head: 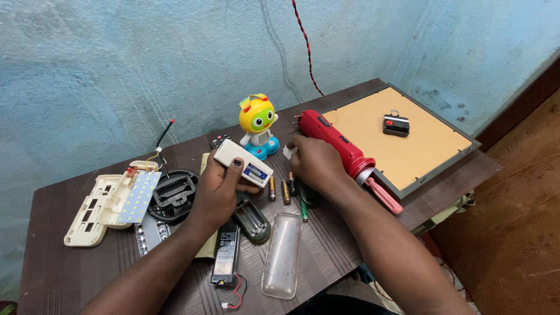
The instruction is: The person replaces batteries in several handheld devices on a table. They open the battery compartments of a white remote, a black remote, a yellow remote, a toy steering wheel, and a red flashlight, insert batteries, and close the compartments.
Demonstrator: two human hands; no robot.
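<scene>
left hand (219, 189) grips white remote (243, 163), blue label | right hand (315, 163) fingers curled on loose batteries (284, 190), 3 o'clock | red torch (337, 142) at 2 o'clock

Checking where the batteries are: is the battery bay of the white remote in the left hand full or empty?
Partly filled: the white remote in the left hand shows one battery in its open bay; loose batteries lie on the table.

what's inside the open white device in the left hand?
The white device, held by the left hand, has its compartment open, and one blue-labelled battery shows inside. The thumb covers part of the casing, so whether a second cell sits there can't be told.
</scene>
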